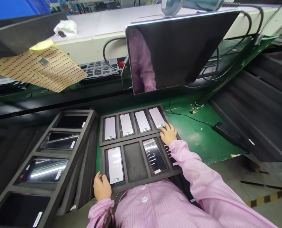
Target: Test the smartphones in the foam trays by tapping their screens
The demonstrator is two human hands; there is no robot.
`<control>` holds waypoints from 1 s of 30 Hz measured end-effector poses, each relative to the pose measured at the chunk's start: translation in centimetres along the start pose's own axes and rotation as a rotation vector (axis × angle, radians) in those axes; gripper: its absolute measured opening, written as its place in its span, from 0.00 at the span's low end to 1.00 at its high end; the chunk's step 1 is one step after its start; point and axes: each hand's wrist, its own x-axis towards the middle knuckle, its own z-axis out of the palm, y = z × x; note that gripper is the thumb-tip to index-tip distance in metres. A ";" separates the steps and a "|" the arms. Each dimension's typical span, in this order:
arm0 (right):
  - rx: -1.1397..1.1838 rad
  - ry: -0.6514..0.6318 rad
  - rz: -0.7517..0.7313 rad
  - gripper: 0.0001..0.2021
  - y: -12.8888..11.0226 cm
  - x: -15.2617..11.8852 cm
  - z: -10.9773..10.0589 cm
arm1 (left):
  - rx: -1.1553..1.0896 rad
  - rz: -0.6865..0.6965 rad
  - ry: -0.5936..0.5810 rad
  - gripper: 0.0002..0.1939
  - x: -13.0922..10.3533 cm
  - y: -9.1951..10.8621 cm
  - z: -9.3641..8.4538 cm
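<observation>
Fingers parted on both, my right hand (168,133) touches the white-lit rectangular phone (156,116), slotted face-up in the far dark-grey foam tray (117,128) likely for easy access, while my left hand (102,187) seemingly steadies the near dark-grey foam tray (135,162).

1. Long white shelf (100,27) stretching from about 11 to 1 o'clock.
2. Bright blue panel (15,9) up at 10.
3. Green worktop (190,139) around 4, kinda scuffed.
4. Beyond that, greyish floor (223,177) with yellow-and-black striped tape (269,198), also 4ish.
</observation>
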 end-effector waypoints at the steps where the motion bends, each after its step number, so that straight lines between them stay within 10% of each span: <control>1: -0.019 -0.019 0.016 0.20 -0.3 1.1 0.1 | -0.002 -0.010 0.003 0.20 0.0 0.0 0.0; 13: -0.065 -0.006 0.197 0.20 1.3 5.0 0.1 | -0.012 -0.137 -0.019 0.21 -0.1 0.0 -0.2; 20: -0.051 -0.134 -0.012 0.20 0.1 4.5 0.1 | 0.000 -0.136 -0.010 0.22 0.0 -0.1 -0.3; 30: -0.055 -0.049 0.214 0.19 1.1 5.5 0.1 | 0.009 -0.122 0.009 0.21 0.1 -0.4 -0.1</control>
